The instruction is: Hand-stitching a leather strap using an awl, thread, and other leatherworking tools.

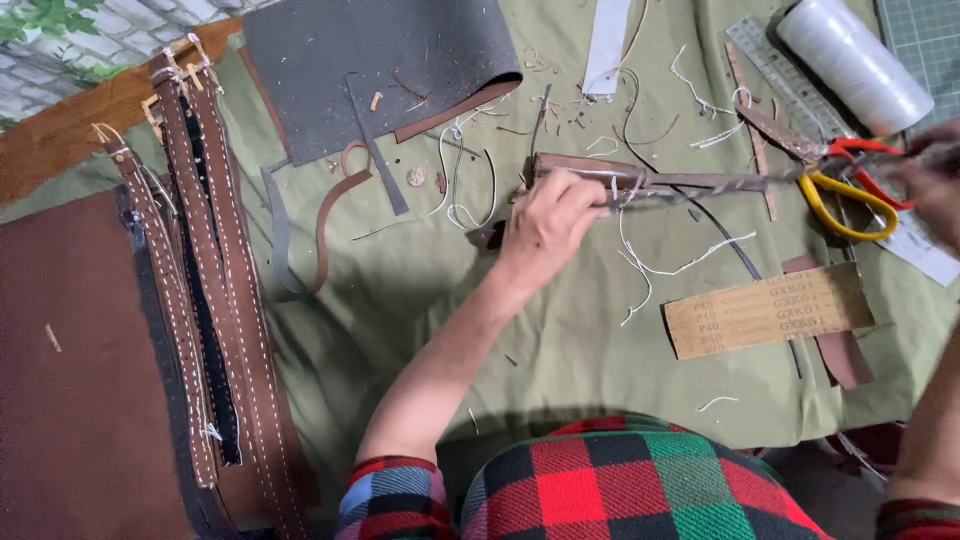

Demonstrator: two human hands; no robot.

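Left hand: the left hand [545, 225] lies on the green cloth [420, 300] with its fingers closed down over the near end of one long brown leather strap [640, 180], pinning it.
Right hand: the right hand [935, 185] is blurred at the right edge, near the far end of that strap; whether its fingers are closed on anything cannot be told.
Strap in hand: one, lying left to right across the middle of the cloth, from the left hand toward the scissors.
Scissors: one pair [850, 180], red and yellow handles, just beside the right hand and touching the strap's far end.
Finished straps: about four stitched brown straps [215, 270], side by side at the left, running top to bottom over a dark brown leather sheet [70, 380].
Grey sheet: one grey sheet [380, 70] at the top, its edge curled to show brown underneath.
Sandpaper: one tan sandpaper strip [770, 310], below the strap, well apart from the left hand.
Thread spool: one white spool [855, 65] at top right, beside one clear ruler [790, 80].
Scraps: many white thread ends [650, 265] and thin leather offcuts scattered around the strap, too many to count.
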